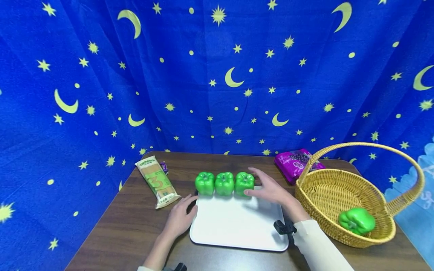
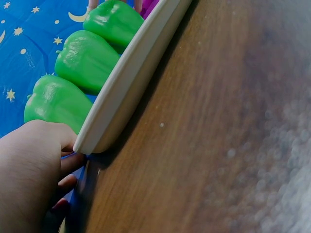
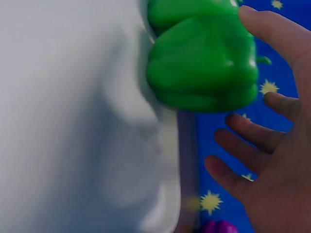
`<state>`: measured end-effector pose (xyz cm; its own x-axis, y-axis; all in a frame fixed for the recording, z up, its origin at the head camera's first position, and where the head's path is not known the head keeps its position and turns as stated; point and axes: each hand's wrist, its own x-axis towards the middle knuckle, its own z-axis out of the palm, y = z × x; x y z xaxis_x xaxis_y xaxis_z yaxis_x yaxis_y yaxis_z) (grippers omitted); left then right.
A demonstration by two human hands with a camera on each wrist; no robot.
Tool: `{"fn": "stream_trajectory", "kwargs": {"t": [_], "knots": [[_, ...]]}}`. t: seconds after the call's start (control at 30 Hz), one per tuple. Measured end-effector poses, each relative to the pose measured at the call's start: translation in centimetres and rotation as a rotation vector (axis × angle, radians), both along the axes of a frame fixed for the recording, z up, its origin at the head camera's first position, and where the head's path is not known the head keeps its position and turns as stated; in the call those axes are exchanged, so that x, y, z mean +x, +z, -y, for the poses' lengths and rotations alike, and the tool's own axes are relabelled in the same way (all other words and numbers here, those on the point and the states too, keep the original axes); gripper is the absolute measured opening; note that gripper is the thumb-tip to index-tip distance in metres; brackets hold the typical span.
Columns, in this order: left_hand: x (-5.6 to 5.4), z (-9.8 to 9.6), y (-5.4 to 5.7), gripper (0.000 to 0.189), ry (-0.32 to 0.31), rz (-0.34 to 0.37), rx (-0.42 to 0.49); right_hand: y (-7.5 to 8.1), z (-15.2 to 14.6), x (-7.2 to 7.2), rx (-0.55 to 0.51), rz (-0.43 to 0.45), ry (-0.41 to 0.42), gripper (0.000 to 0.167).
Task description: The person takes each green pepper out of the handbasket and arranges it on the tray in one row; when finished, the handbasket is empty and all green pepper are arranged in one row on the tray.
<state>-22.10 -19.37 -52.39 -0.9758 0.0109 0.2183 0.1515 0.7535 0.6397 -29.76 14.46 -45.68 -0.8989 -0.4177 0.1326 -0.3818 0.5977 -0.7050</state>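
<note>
Three green bell peppers stand in a row along the far edge of a white tray [image 1: 237,222]: a left pepper [image 1: 205,183], a middle pepper [image 1: 225,183] and a right pepper [image 1: 244,183]. My right hand [image 1: 268,188] is beside the right pepper, its fingers spread and its thumb at the pepper's near side. In the right wrist view a gap shows between those fingers [image 3: 248,133] and the pepper [image 3: 204,68]. At the tray's far left corner my left hand [image 1: 181,216] lies against the rim with loosely bent fingers, some hidden in the left wrist view.
A wicker basket [image 1: 306,203] with a tall handle stands at the right, holding another green pepper [image 1: 357,221]. Behind it lies a purple package [image 1: 295,162]. A noodle packet [image 1: 157,180] and a small purple wrapper [image 1: 164,167] lie at the left. A blue curtain hangs behind the table.
</note>
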Motion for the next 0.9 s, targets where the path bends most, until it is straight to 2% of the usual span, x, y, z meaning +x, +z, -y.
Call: {"fn": "stream_trajectory", "kwargs": {"t": [0.23,0.47,0.7,0.9], "knots": [[0.2,-0.1,0.1,0.034,0.014,0.024,-0.003,2.0,-2.0,1.2,0.009,-0.053,-0.002,0.088],[0.2,-0.2,0.2,0.035,0.008,0.023,0.004,3.7,-3.9,2.2,0.013,-0.094,0.043,0.074],[0.0,-0.1,0.1,0.035,0.004,0.014,-0.001,4.7,-5.8,3.7,0.054,-0.077,0.086,0.062],[0.0,0.0,0.1,0.035,-0.002,0.015,0.001,5.4,-8.0,4.6,0.014,-0.025,0.149,0.053]]}}
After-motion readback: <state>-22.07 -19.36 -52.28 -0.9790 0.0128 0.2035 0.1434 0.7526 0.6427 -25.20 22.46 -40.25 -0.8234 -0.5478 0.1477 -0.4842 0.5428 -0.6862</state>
